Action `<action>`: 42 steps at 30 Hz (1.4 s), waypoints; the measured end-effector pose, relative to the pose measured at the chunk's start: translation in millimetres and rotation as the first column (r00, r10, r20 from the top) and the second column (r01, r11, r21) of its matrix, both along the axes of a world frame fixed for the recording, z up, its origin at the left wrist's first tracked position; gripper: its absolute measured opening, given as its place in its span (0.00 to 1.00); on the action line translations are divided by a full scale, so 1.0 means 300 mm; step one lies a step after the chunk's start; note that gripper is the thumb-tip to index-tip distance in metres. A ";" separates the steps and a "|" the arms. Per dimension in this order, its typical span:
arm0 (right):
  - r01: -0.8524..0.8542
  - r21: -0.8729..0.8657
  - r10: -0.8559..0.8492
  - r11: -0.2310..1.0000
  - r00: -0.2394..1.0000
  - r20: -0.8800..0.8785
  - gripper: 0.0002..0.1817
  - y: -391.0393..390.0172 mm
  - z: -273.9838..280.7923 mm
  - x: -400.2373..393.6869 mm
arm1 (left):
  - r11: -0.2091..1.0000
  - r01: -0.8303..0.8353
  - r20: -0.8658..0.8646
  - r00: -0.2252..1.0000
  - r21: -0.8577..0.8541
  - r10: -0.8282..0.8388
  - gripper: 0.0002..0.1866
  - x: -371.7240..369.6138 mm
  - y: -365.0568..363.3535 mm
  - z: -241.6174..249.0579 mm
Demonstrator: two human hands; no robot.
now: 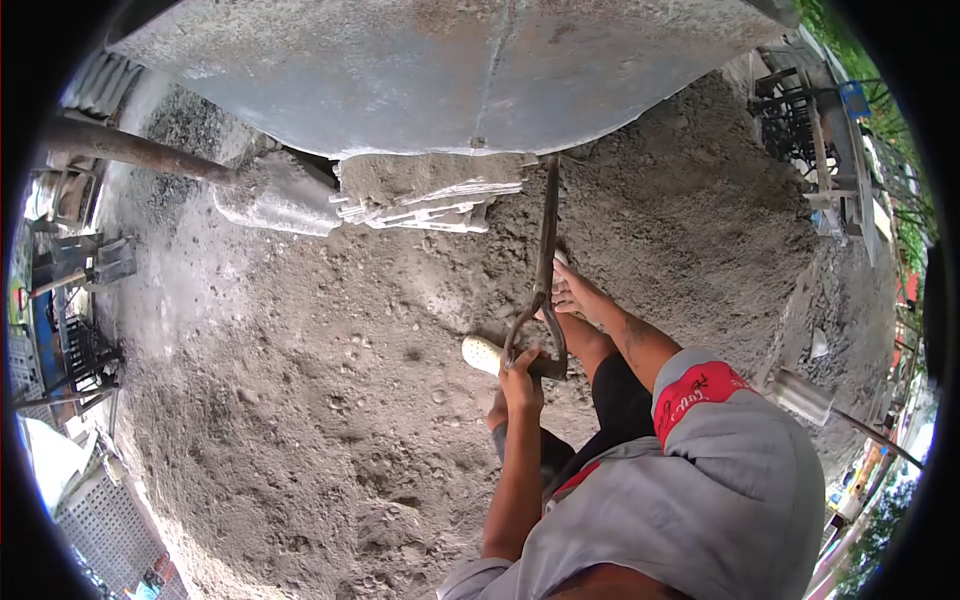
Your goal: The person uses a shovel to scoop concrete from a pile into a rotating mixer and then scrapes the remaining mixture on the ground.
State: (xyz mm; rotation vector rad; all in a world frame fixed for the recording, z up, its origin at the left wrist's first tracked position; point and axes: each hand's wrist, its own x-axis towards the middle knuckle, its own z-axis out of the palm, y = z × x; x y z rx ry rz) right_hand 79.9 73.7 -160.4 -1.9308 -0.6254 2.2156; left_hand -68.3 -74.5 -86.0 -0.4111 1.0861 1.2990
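A long-handled tool [549,225] with a triangular grip stands in front of me, its upper end reaching the rim of a large grey metal vessel [420,80]. My left hand [521,380] is closed round the grip's crossbar at the near end. Beside the shaft is my right hand [567,290], its fingers stretched out and apart, just right of where the grip forks. The tool's far end is hidden under or behind the vessel. A pale clog [482,354] on a foot shows left of the grip.
Grey rubble and dirt [350,400] cover the ground. Flattened whitish sacks [440,208] lie below the vessel's rim. A rusty pipe [140,150] runs in from the left. A shovel [800,396] lies at right, and another shovel [112,262] at far left. Metal racks [800,130] stand at upper right.
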 end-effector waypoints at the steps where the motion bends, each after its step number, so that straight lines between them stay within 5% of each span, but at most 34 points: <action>1: -0.007 -0.018 0.007 1.000 1.000 0.003 0.39 0.040 -0.042 -0.028 | 0.998 -0.057 0.015 0.998 -0.008 0.057 0.13 -0.019 -0.061 0.011; 6: 0.208 0.089 -0.210 0.974 0.977 0.018 0.17 0.130 -0.349 -0.154 | 0.883 -0.271 -0.287 0.943 -0.384 0.165 0.04 -0.099 -0.260 0.215; 9: 0.388 -0.280 -0.437 0.878 0.889 -0.138 0.13 0.124 -0.374 -0.233 | 0.790 -0.416 -0.626 0.778 -0.451 0.053 0.03 -0.119 -0.291 0.259; 11: 0.393 -0.291 -0.441 0.872 0.889 -0.123 0.13 0.026 -0.526 -0.253 | 0.714 -0.467 -0.713 0.698 -0.522 -0.065 0.05 -0.136 -0.342 0.240; 15: 0.390 -0.284 -0.428 0.876 0.899 -0.086 0.09 -0.080 -0.329 -0.301 | 0.693 -0.440 -0.716 0.680 -0.571 -0.158 0.04 -0.227 -0.436 0.349; 17: 0.602 -0.317 -0.659 0.733 0.744 -0.110 0.06 -0.111 -0.137 -0.302 | 0.703 -0.431 -0.690 0.715 -0.565 -0.117 0.02 -0.291 -0.484 0.427; 19: 0.715 -0.338 -0.788 0.612 0.589 -0.179 0.08 -0.215 -0.158 -0.275 | 0.732 -0.415 -0.693 0.714 -0.539 -0.105 0.03 -0.325 -0.492 0.506; 22: 0.805 -0.236 -0.839 0.544 0.532 -0.119 0.08 -0.187 0.052 -0.201 | 0.804 -0.389 -0.737 0.670 -0.450 -0.089 0.04 -0.353 -0.450 0.589; 27: 0.921 -0.154 -0.929 0.357 0.368 0.047 0.07 -0.035 0.307 0.048 | 0.957 -0.034 -0.799 0.560 -0.288 -0.221 0.07 -0.373 -0.272 0.589; 29: 0.958 -0.053 -0.959 0.283 0.283 -0.006 0.08 0.022 0.542 0.186 | 0.957 0.217 -0.670 0.684 -0.191 -0.288 0.06 -0.389 -0.164 0.593; 30: 0.979 0.166 -0.934 0.121 0.169 -0.316 0.10 0.008 0.515 0.223 | 0.904 0.416 -0.720 0.598 -0.095 -0.351 0.06 -0.339 -0.061 0.721; 32: 0.979 0.054 -0.922 0.195 0.202 -0.330 0.14 0.064 0.748 0.322 | 0.788 0.615 -0.714 0.559 0.015 -0.422 0.05 -0.214 0.070 1.113; 33: 0.996 -0.031 -0.927 0.084 0.067 -0.370 0.14 0.073 0.821 0.302 | 0.703 0.693 -0.706 0.577 0.157 -0.411 0.07 -0.220 0.071 1.233; 36: 0.967 -0.223 -0.841 0.124 -0.017 -0.541 0.10 0.007 0.975 0.111 | 0.530 0.835 -0.932 0.297 0.148 -0.208 0.08 -0.268 -0.002 1.549; 38: 0.916 -0.155 -0.758 0.369 0.200 -0.621 0.16 -0.082 1.000 -0.014 | 0.381 0.923 -0.998 -0.030 -0.048 -0.053 0.09 -0.330 -0.044 1.655; 40: 0.753 0.049 -0.465 0.657 0.455 -0.759 0.25 -0.248 1.018 -0.082 | 0.325 0.918 -0.973 -0.232 -0.226 -0.022 0.12 -0.326 -0.087 1.673; 42: 0.478 0.321 -0.201 0.818 0.759 -0.619 0.25 -0.405 1.011 -0.085 | 0.274 0.880 -0.913 -0.407 -0.389 0.012 0.13 -0.320 -0.114 1.589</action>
